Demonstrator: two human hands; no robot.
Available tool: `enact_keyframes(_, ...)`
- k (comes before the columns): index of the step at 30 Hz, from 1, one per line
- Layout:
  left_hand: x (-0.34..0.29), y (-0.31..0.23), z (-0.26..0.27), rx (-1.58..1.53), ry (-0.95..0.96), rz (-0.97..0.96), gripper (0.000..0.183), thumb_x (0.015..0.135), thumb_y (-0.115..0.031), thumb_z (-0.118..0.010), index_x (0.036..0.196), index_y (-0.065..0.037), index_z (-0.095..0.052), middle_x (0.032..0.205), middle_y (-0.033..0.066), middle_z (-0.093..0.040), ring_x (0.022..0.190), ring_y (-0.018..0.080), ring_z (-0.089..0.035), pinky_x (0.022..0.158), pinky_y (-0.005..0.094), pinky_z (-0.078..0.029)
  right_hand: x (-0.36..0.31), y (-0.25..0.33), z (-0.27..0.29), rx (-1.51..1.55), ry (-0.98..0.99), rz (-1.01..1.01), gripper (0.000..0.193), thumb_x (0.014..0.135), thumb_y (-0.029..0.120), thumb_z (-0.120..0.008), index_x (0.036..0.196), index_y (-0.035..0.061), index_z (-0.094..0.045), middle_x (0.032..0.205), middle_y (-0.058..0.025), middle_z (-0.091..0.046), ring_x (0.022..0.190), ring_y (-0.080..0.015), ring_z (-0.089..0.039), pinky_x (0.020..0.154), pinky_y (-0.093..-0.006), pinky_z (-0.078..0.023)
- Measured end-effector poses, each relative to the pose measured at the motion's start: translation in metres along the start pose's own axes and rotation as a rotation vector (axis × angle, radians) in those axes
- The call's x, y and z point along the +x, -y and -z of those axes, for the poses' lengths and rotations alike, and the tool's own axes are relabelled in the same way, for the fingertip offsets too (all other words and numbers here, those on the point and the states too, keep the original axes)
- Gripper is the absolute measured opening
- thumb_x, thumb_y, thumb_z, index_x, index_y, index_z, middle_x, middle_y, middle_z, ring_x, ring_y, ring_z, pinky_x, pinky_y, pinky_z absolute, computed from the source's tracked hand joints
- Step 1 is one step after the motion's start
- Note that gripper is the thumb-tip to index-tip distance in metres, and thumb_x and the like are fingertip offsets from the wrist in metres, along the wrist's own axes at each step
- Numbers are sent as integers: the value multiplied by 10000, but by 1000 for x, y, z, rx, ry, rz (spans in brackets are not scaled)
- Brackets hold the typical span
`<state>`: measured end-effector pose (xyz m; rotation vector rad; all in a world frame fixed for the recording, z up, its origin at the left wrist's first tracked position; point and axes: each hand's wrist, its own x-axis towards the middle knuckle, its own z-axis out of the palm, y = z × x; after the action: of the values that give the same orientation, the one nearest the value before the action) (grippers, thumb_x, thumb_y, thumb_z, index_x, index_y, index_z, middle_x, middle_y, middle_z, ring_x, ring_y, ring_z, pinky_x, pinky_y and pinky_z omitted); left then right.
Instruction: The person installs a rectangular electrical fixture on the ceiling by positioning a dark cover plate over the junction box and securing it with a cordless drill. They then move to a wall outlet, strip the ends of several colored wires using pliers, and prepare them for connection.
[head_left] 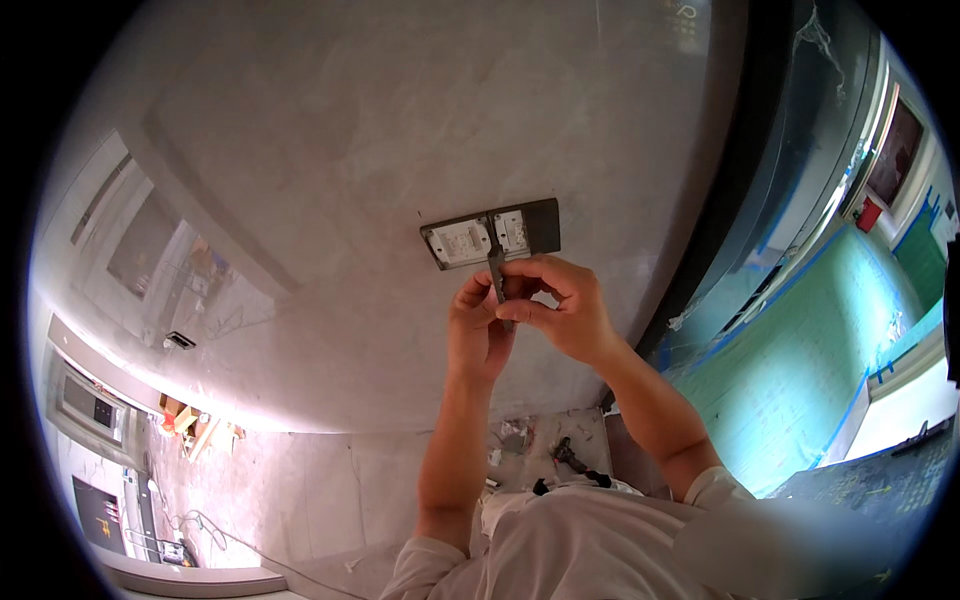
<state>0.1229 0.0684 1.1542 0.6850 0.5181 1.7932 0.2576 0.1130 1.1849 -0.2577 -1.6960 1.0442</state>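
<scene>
Where fingers (530, 314) pinch, dark piece (496, 261) looks narrow, elongated.

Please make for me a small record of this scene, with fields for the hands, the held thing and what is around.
Left hand: fingers closed on a thin dark piece, hand at its left side
Right hand: hand pinching the same piece from the right
Held piece: narrow, seen nearly edge-on; exact kind unclear
In front: dark rectangular panel on a grey wall, showing two pale inserts
Right side: green sheeting with blue tape along edges
Lower left: a thin cable
</scene>
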Motion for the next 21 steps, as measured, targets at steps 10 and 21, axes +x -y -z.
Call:
enact_keyframes(10, 19, 3, 6, 730, -281, -456, 136, 928, 0, -667, 1062, 24, -668, 941, 57, -687, 827, 125, -623, 736, 277, -507, 3, -28, -3, -450, -310, 129, 168, 855, 24, -773, 1010, -6, -716, 918, -125, -723, 763, -186, -687, 654, -298, -541)
enact_keyframes(21, 44, 13, -7, 1167, -414, -757, 111, 846, -24, -754, 943, -16, -700, 863, 93, -678, 724, 220, -631, 672, 320, -498, 25, -49, -6, -628, -449, 142, 117, 835, 45, -784, 922, 29, -707, 824, -112, -702, 643, -235, -663, 566, -329, -512)
